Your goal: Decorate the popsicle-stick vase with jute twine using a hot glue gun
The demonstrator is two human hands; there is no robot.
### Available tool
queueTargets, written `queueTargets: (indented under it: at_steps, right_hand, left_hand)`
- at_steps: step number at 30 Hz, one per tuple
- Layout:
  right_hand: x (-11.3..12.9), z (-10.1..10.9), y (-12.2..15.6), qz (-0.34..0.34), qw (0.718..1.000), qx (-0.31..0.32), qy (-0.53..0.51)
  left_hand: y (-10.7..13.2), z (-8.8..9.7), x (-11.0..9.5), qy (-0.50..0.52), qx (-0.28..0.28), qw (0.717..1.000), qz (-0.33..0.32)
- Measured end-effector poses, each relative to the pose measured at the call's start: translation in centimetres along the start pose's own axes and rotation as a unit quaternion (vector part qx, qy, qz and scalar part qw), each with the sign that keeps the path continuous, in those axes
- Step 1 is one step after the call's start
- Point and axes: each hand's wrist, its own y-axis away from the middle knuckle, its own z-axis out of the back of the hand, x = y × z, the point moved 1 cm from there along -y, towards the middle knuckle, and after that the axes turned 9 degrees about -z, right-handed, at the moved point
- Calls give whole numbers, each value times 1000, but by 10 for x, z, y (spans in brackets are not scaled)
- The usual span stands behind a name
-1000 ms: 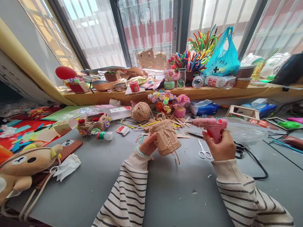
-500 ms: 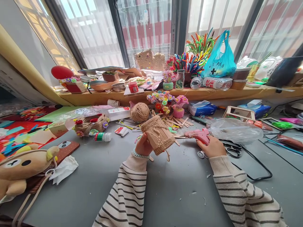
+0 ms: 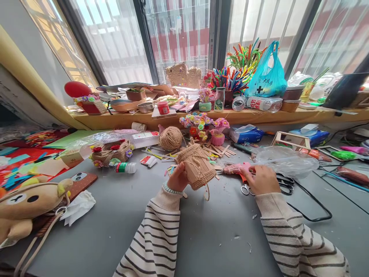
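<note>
My left hand (image 3: 177, 179) grips a small craft-stick pot (image 3: 196, 165) with twine bands around both ends. The pot is tilted above the table, and a loose twine tail (image 3: 206, 188) hangs from it. Over on the right, my right hand (image 3: 263, 180) has its fingers closed at the handle of a pink glue gun (image 3: 236, 169), whose orange trigger shows. The gun is low over the table with its nozzle to the left; whether it rests there I cannot tell. Scissors (image 3: 246, 189) lie beneath it. Behind the pot sits a ball of twine (image 3: 170, 138).
Loose craft sticks (image 3: 221, 149) are scattered behind the pot. A plastic bottle (image 3: 125, 167) and a flower-trimmed twine basket (image 3: 112, 152) lie to the left, near a plush bear (image 3: 31, 204). A black cable (image 3: 317, 219) curves at right beside a clear plastic bag (image 3: 288, 159).
The pot has shifted slightly right and turned a little in my left hand. My right hand has rolled over the glue gun's handle, the gun has dropped slightly, and its orange trigger now shows.
</note>
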Motion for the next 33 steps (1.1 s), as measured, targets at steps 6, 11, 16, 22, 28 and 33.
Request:
queueTargets:
  at_steps: [6, 11, 16, 22, 28, 33]
  right_hand:
    - [46, 38, 29, 255, 898, 78, -349]
    - [68, 40, 50, 248, 851, 182, -425]
    - [67, 39, 49, 239, 813, 264, -461]
    - [59, 52, 37, 190, 742, 333, -550]
    - [51, 59, 33, 49, 698, 238, -674]
    - [50, 63, 35, -15, 688, 217, -693]
  left_hand:
    - [-1, -6, 3, -25, 45, 998, -26]
    - [-2, -7, 5, -44, 61, 997, -21]
    - [-3, -5, 8, -61, 62, 996, -29]
    - [-6, -2, 10, -84, 67, 994, -26]
    - [-2, -7, 9, -106, 113, 987, 40]
    - [2, -12, 6, -108, 136, 984, 50]
